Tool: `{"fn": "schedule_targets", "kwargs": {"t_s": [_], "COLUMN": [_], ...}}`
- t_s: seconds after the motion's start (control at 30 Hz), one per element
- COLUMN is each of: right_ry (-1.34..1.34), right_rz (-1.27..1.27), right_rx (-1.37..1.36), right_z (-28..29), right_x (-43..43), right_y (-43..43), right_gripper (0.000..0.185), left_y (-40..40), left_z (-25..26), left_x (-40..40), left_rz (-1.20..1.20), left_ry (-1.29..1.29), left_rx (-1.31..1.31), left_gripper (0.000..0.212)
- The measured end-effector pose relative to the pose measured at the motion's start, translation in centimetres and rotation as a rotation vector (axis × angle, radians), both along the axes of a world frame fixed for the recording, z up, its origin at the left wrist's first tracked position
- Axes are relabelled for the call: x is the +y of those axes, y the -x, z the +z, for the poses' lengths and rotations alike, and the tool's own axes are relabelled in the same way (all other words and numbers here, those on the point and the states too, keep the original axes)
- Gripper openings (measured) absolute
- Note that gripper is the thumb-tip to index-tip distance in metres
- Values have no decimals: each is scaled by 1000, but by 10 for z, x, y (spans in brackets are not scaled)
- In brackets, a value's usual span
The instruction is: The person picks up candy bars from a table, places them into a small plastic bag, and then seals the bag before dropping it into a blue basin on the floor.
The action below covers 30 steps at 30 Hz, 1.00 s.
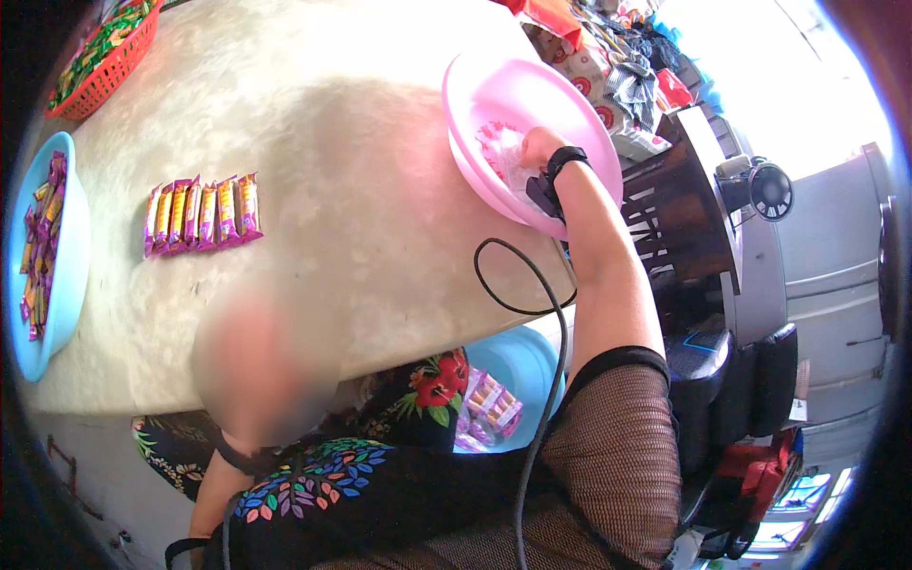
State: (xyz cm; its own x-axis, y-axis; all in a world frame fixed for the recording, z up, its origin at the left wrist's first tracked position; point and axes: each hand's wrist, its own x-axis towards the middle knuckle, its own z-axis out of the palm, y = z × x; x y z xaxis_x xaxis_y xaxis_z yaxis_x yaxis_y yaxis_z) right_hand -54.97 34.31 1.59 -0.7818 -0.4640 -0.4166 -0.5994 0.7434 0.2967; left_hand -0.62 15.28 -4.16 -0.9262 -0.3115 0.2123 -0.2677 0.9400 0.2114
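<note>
My right hand [543,148] reaches into a pink plastic basin [598,135] at the table's right side. Its fingers are on clear plastic bags with red print [507,146]; whether they grip one is hidden. My left hand [260,363] is at the table's near edge, blurred, so its fingers and anything in them cannot be made out. Beyond it, several purple and yellow wrapped snack bars [203,214] lie side by side in a row on the table [342,235]. More such bars [44,235] fill a light-blue basin [78,263] at the far left.
A red plastic basket [107,89] of green packets stands at the upper left. A black cable [545,285] loops over the near right edge. Below that edge, a blue tub [527,356] holds bagged bars [491,406]. Right of the table are a dark wooden chair [677,206] and a fan [771,191].
</note>
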Motion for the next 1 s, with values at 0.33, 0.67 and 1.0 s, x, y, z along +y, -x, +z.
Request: {"fn": "schedule_targets", "kwargs": {"t_s": [0.33,0.67,1.0], "right_ry": [417,1016,1422], "right_rz": [-240,-267,-206], "right_rx": [-223,-141,-836], "right_z": [38,119,113], "right_x": [23,44,-26], "right_y": [5,-43,-257], "right_gripper": [9,18,22], "left_y": [-2,-8,-10], "left_z": [4,-13,28], "left_x": [2,-1,4], "left_rz": [9,-13,-44], "left_ry": [21,-43,-182], "left_rx": [-25,75,152], "left_gripper": [61,64,53]}}
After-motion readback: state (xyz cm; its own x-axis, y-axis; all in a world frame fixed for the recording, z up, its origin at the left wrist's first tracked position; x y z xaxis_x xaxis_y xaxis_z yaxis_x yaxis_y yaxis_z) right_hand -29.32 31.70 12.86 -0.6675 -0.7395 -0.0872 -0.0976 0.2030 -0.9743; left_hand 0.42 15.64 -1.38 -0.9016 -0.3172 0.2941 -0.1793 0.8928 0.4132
